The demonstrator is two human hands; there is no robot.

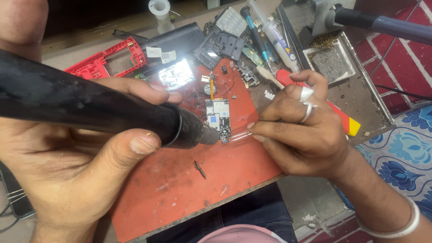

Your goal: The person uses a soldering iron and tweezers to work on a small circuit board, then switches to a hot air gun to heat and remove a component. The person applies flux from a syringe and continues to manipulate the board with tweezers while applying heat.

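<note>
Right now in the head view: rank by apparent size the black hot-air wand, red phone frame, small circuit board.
1. black hot-air wand, though it is nearest the camera, which inflates it
2. red phone frame
3. small circuit board

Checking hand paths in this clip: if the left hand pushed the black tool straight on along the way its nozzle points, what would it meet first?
Most likely the small circuit board on the red mat: the black hot-air tool in the left hand has its nozzle right at the board's lower edge. Beyond lie the tweezers and right hand.
</note>
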